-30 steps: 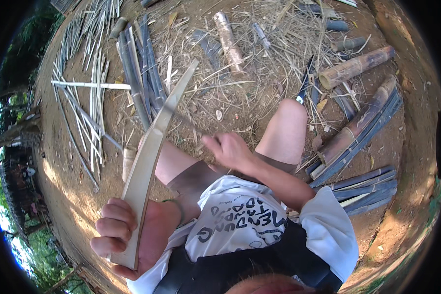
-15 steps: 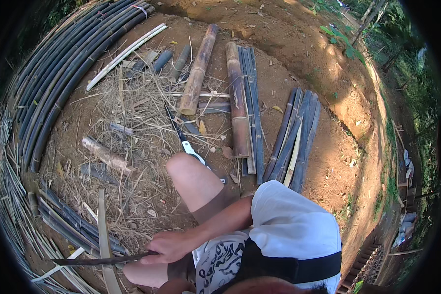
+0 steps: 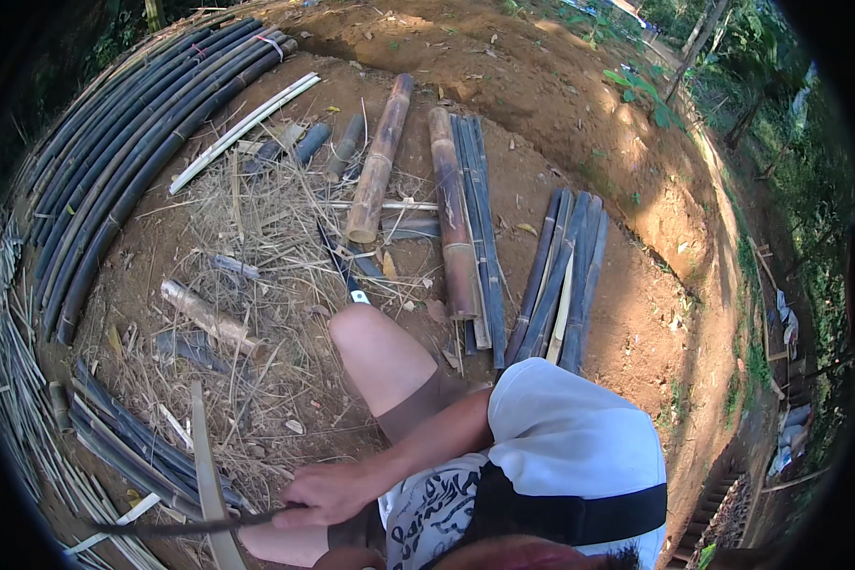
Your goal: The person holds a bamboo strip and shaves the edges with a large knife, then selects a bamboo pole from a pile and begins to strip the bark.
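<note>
My right hand (image 3: 328,494) is closed round the handle of a long dark-bladed machete (image 3: 171,524), whose blade points left and is slightly blurred. The blade crosses a pale split bamboo strip (image 3: 205,446), which rises from the lower edge beside my bent leg. From this view I cannot tell whether blade and strip touch. My left hand is out of view, and the strip's lower end is cut off by the picture edge. Beyond my raised knee lies a saw (image 3: 337,261) with a dark blade, its handle mostly hidden by the knee.
Long dark bamboo poles (image 3: 152,142) lie bundled at the far left. Thick bamboo sections (image 3: 380,161) and split bamboo slats (image 3: 560,285) rest on the soil ahead and right. Dry shavings (image 3: 275,218) cover the middle. More dark slats (image 3: 133,437) and thin strips (image 3: 28,418) lie at left.
The machete's blade has dropped slightly and now looks blurred. The view has shifted a little, and my knee covers more of the saw's handle. My right hand keeps its hold.
</note>
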Action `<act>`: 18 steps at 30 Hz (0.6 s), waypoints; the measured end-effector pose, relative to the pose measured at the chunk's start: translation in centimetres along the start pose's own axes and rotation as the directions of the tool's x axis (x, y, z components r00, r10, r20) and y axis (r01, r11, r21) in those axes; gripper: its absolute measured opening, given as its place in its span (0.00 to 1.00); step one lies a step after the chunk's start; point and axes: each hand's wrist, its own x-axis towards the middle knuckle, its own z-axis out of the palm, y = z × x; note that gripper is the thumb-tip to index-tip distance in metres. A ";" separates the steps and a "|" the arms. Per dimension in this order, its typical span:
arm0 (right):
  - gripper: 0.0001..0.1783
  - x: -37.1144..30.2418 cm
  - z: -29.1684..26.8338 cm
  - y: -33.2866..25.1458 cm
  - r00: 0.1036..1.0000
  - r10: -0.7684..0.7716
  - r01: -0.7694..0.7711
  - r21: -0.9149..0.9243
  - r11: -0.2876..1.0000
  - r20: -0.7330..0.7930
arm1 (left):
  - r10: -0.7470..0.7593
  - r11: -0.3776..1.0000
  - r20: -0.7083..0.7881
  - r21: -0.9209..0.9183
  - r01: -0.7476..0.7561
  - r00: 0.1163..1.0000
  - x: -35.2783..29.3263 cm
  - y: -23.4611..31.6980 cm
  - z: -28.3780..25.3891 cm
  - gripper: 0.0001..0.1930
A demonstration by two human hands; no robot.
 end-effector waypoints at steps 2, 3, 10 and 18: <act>0.33 -1.1 0.8 -1.5 0.974 -0.224 0.224 -0.026 0.974 -0.020 | -0.009 1.000 0.008 0.014 0.009 1.000 0.1 0.3 -0.2 0.20; 0.32 -1.2 1.0 -1.7 0.941 -0.338 0.337 -0.037 0.941 -0.022 | -0.008 1.000 0.012 0.024 0.008 1.000 0.1 0.4 -0.2 0.20; 0.42 6.5 1.2 12.9 0.908 0.409 -0.416 -0.087 0.905 -0.093 | 0.036 0.986 -0.013 0.164 -0.033 0.999 1.1 2.4 -2.3 0.21; 0.24 3.7 2.1 2.5 0.991 -0.136 0.135 -0.124 0.983 0.001 | 0.146 0.986 -0.139 0.097 -0.133 0.980 3.6 8.6 -2.2 0.20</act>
